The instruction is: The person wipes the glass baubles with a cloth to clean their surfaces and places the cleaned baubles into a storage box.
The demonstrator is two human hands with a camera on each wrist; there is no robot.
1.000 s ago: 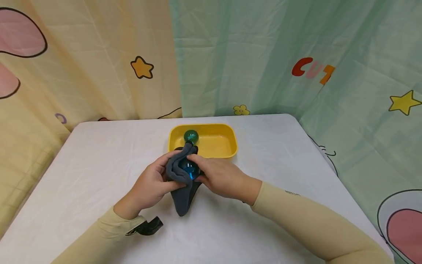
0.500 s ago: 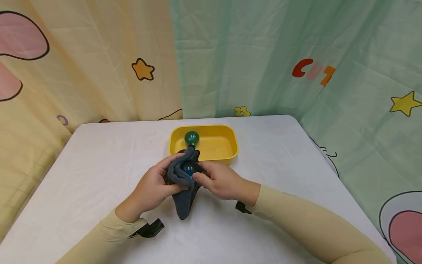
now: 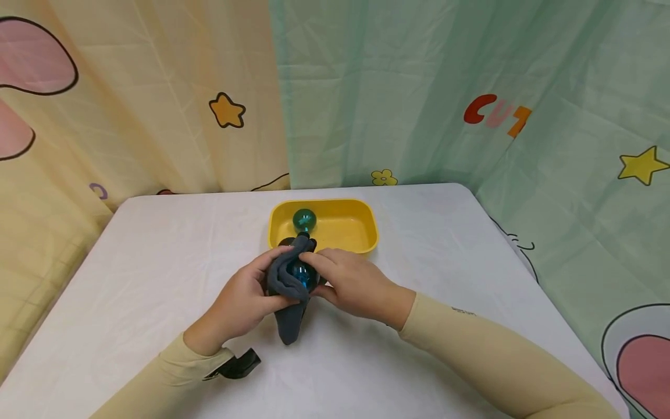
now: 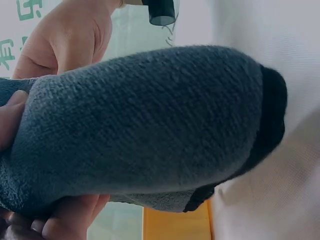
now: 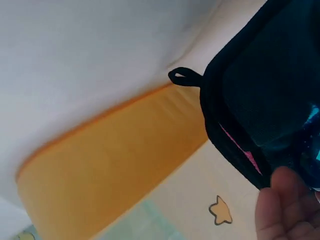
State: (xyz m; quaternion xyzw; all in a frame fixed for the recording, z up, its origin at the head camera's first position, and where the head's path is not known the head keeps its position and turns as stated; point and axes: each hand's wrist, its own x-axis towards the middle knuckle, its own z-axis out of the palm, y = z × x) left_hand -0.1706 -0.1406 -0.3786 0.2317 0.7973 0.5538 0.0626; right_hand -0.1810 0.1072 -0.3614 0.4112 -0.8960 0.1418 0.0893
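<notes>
In the head view my left hand (image 3: 239, 302) grips a grey-blue plush cloth (image 3: 287, 278) with black trim, its lower end hanging toward the table. The cloth is folded around a shiny, see-through blue ball (image 3: 302, 276). My right hand (image 3: 352, 285) holds that ball from the right, thumb and fingers at its sides. The left wrist view is largely filled by the cloth (image 4: 150, 120), fingers at its left end. Dark fabric with a small loop (image 5: 186, 77) shows in the right wrist view, with right fingertips (image 5: 285, 190) below. Just beyond, a green see-through ball (image 3: 304, 220) appears inside the yellow tray.
Behind the hands stands the yellow tray (image 3: 348, 227), its near left rim partly covered by the cloth. The table (image 3: 173, 250) wears a white cover. Printed curtains (image 3: 366, 93) hang at its back and right. A black wrist mount (image 3: 238, 365) sits on the left sleeve.
My right hand has shifted its grip on the blue ball, thumb first moving low on it, then fingers back up over its top. The left hand keeps its hold on the cloth.
</notes>
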